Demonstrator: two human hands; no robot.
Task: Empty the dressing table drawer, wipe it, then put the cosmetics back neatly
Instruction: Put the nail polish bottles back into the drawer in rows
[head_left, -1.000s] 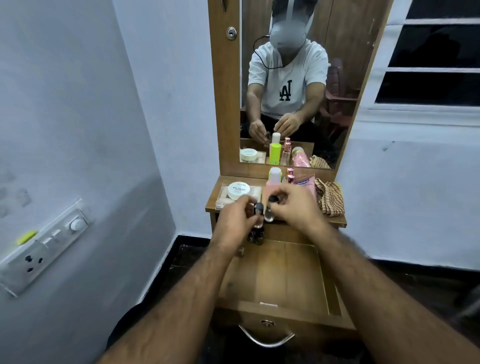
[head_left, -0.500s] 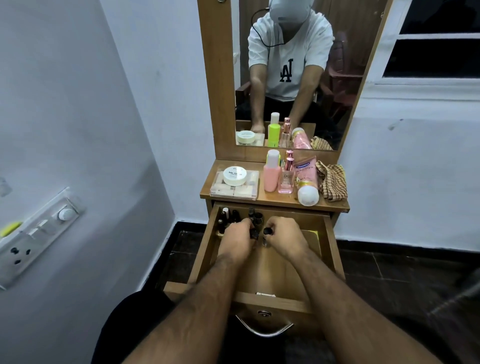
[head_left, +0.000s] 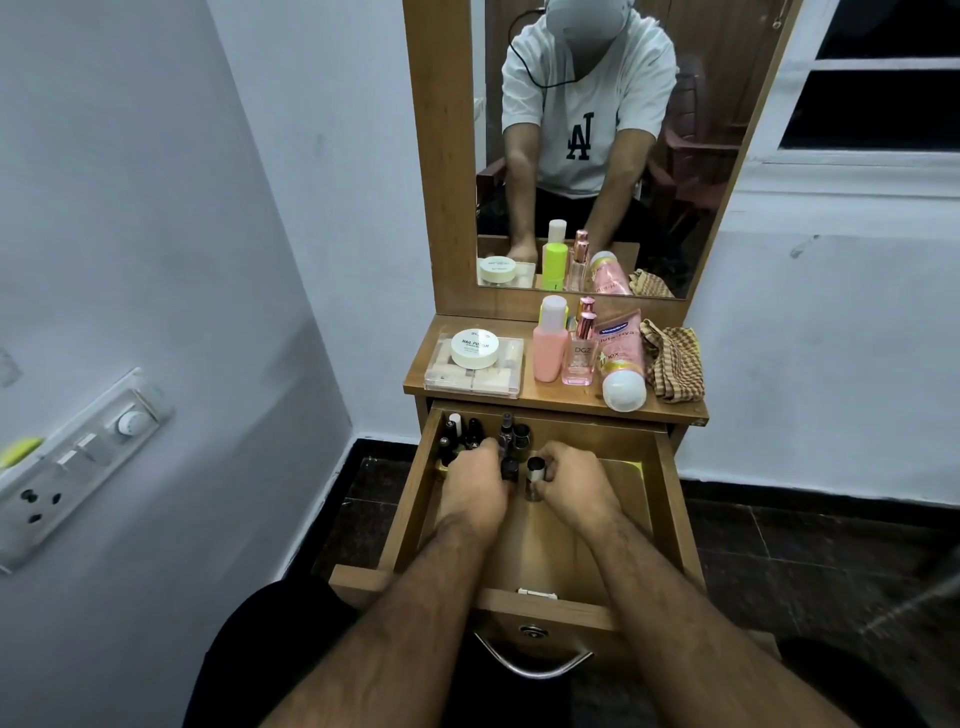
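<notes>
The wooden drawer is pulled open below the dressing table top. Several small nail polish bottles stand in its back left corner. My left hand grips a dark nail polish bottle inside the drawer. Right beside it, my right hand holds a clear bottle with a black cap. On the top stand a white nail polish remover jar on a clear sponge box, a pink bottle, a perfume bottle and a pink tube.
A checked cloth lies at the top's right end. A mirror rises behind the cosmetics. A switchboard is on the left wall. The drawer handle faces me. Dark floor lies on both sides.
Both hands came down from above the table top into the open drawer with the two bottles. In the last half second they have hardly moved.
</notes>
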